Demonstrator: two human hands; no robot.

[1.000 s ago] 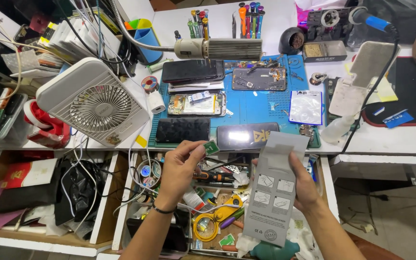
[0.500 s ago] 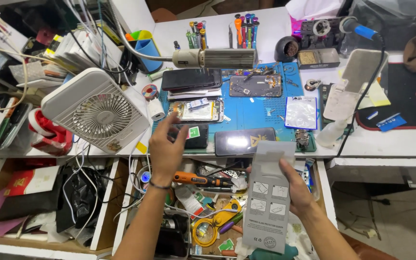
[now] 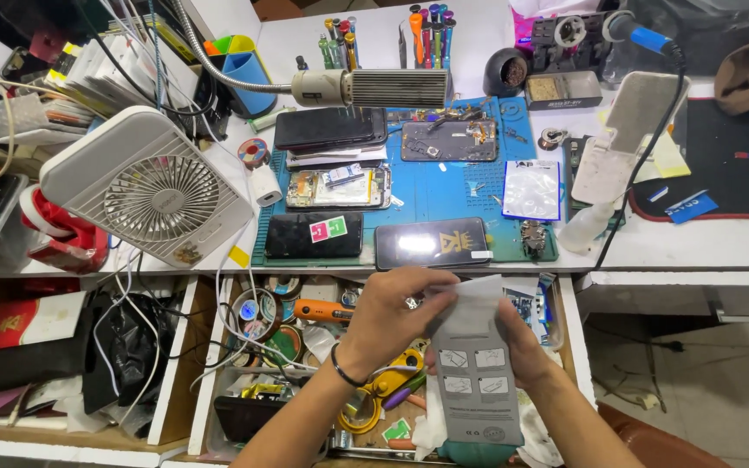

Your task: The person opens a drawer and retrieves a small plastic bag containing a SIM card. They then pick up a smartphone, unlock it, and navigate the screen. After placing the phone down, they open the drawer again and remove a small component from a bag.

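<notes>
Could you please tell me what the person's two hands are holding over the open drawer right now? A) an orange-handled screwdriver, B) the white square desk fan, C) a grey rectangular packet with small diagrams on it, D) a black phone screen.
C: both the left hand and the right hand grip the grey rectangular packet with small diagrams, the left at its top edge, above the open drawer.

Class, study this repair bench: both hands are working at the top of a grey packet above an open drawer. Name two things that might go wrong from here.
1. The left hand and right hand hold the grey packet over the cluttered open drawer; anything slipping out may get lost among the tools.
2. The dark phone lies near the bench edge, just above the hands; a careless bump might knock it off.
</notes>
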